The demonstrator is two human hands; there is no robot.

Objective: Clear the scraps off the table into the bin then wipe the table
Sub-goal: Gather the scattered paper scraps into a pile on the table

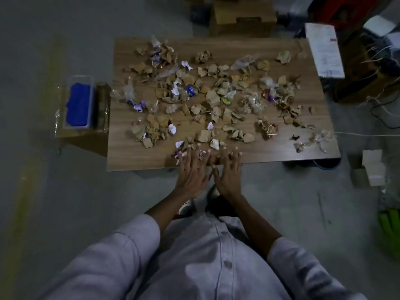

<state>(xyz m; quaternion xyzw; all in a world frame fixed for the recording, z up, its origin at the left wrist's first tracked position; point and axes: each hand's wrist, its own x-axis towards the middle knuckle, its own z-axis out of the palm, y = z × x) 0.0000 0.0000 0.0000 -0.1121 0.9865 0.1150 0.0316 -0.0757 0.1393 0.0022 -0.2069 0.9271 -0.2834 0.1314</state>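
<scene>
Wooden table (134, 156) mid-frame; scraps (212, 98) light, crumpled, likely to scatter; rake together, scoop from beneath. Left hand (192, 176), right hand (228, 177) at lower edge, fingers (194, 154) spread, empty.

Scraps (213, 98) of torn cardboard, crumpled wrapper and clear plastic are strewn loosely across most of the wooden table (138, 156). Just beside its left edge, what may be a blue cloth (79, 105) is held in a clear tub (80, 79).
</scene>
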